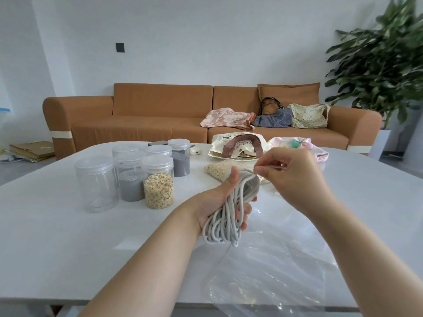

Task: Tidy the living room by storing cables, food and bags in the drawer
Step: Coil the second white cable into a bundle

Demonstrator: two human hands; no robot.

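Two hands share one grey cable (225,223): the left hand (212,200) wraps its grip round the coil, looped near-to-far, while the right hand (293,177) pinches the strand at the far end.

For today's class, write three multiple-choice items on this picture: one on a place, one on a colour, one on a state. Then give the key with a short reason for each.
1. Where does the jar of oats stand?
A. in a drawer
B. on the white table
C. on a shelf

2. What colour is the sofa?
A. green
B. black
C. brown

3. What is the left hand doing?
A. gripping a coiled cable
B. lying flat and empty
C. lifting a lid

Key:
1 B, the jar stands on the tabletop, to the left of both hands.
2 C, its cushions and arms are orange-brown.
3 A, its fingers curl round the grey loops while the right hand pinches one strand.
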